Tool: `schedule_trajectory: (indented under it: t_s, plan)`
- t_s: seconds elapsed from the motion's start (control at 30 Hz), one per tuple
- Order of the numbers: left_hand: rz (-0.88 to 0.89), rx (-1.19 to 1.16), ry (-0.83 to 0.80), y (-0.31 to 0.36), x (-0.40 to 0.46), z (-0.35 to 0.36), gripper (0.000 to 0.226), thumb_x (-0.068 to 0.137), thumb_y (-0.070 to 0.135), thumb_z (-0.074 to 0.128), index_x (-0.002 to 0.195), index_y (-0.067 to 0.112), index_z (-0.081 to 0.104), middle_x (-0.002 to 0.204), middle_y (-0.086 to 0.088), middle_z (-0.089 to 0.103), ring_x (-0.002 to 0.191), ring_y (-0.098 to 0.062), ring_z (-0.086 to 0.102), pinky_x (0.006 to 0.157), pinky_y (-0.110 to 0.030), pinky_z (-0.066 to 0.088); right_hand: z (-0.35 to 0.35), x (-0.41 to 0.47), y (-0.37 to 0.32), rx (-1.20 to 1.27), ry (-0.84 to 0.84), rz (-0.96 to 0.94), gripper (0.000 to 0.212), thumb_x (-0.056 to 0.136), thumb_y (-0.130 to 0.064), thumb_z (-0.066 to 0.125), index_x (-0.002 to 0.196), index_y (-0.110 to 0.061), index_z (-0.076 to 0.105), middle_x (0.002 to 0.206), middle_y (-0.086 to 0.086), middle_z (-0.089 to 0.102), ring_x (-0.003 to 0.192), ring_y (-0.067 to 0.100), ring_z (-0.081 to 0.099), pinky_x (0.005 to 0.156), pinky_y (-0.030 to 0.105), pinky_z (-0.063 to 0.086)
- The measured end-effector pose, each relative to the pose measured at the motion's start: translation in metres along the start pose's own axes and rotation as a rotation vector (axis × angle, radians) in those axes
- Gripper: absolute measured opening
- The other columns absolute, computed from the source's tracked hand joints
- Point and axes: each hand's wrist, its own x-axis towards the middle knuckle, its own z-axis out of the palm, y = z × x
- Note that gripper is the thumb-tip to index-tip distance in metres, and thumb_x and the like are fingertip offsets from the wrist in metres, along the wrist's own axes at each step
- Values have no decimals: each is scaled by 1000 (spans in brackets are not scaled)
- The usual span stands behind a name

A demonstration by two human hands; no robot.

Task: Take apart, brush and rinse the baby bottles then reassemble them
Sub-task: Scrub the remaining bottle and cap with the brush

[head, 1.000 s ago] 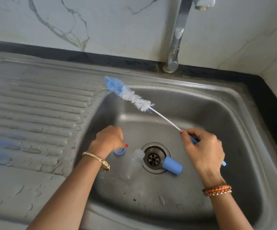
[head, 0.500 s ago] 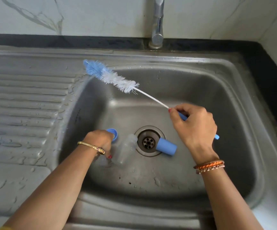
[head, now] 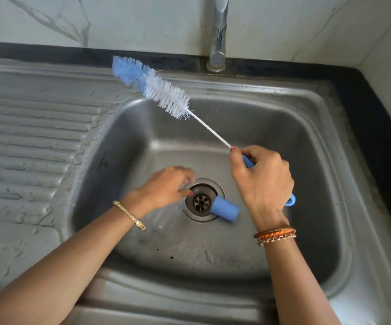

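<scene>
My right hand (head: 262, 184) grips the blue handle of a bottle brush (head: 152, 87), whose blue and white bristles point up and left over the sink's rim. My left hand (head: 166, 186) hovers low in the basin just left of the drain (head: 200, 202), with fingers curled; what they hold is hidden. A clear bottle (head: 164, 219) lies on the basin floor right below that hand, blurred. A blue cap (head: 225, 209) lies on its side at the drain's right edge.
The steel sink (head: 318, 127) fills most of the view, with a wet ribbed drainboard (head: 26, 137) on its left. A chrome tap (head: 218, 31) stands at the back centre. Black counter edging (head: 377, 113) and marble wall surround it.
My left hand moved right, from beside the clear bottle to the drain's edge, now covering the spot where the blue ring lay. My right hand keeps the brush raised.
</scene>
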Motion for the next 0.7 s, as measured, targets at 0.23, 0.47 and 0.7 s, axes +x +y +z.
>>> schedule_trajectory:
  t_s: [0.23,0.47,0.7]
  plan:
    - [397,142,-41,54,14,56,29,84,14,58,112,6,55,113,-12,56,101,-29,53,80,-37,43,-3,-1,-5,27,-57,52,30,88,-41,53,77,-17,67,67,1,54,67,23,46,61,27,30]
    - [439,453,-71,53,30,77,32,92,6,42,124,4,48,125,-14,52,113,-29,48,89,-32,34,-3,4,2,13,-42,49,29,88,-40,51,76,-18,66,67,1,58,66,21,48,61,26,31]
    - [265,348,9,38,40,70,38,89,22,49,124,9,43,118,-12,53,108,-30,51,80,-33,36,0,5,5,-51,-31,6,28,88,-40,51,81,-18,67,75,4,65,70,25,52,62,26,33]
